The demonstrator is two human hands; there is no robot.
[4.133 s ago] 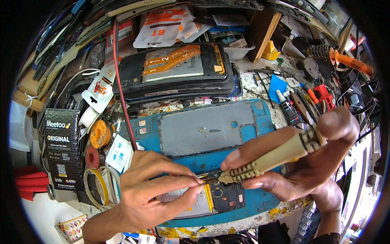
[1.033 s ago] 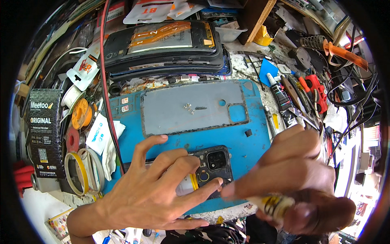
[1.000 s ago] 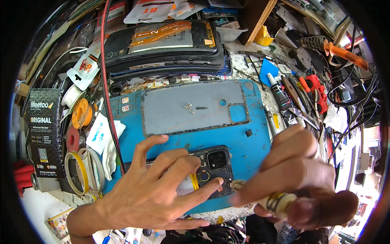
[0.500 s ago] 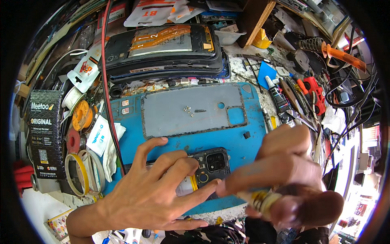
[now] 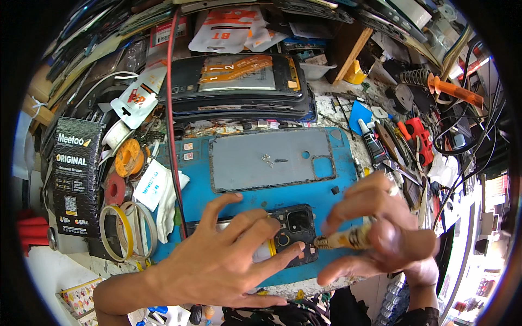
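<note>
My left hand (image 5: pixel 223 261) spreads its bent fingers over an opened phone (image 5: pixel 297 228), index fingertip near its lower right, pressing it on the blue mat (image 5: pixel 342 198). The phone shows a black camera housing and a silver, yellow-edged battery, partly covered by that hand. My right hand (image 5: pixel 380 228) grips a cream cylindrical screwdriver-like tool (image 5: pixel 342 240), its narrow end at the phone's right side; the tip is too small to make out. Above the phone, a grey back panel (image 5: pixel 244 160) lies on the mat with small screws (image 5: pixel 267 160) on it.
Stacked opened phones (image 5: pixel 234 92) stand behind the mat. At left are a black padded packet (image 5: pixel 76 201), spools (image 5: pixel 129 157), tape rolls (image 5: pixel 125 231) and white packets (image 5: pixel 157 185). A red cable (image 5: pixel 170 119) crosses vertically. Tools, a red cutter (image 5: pixel 418 141) and dark cables crowd the right.
Since half a second ago my right hand has shifted up, its fingers more spread around the tool, whose shaft shows more. My left hand remains on the phone. The whole view has shifted slightly.
</note>
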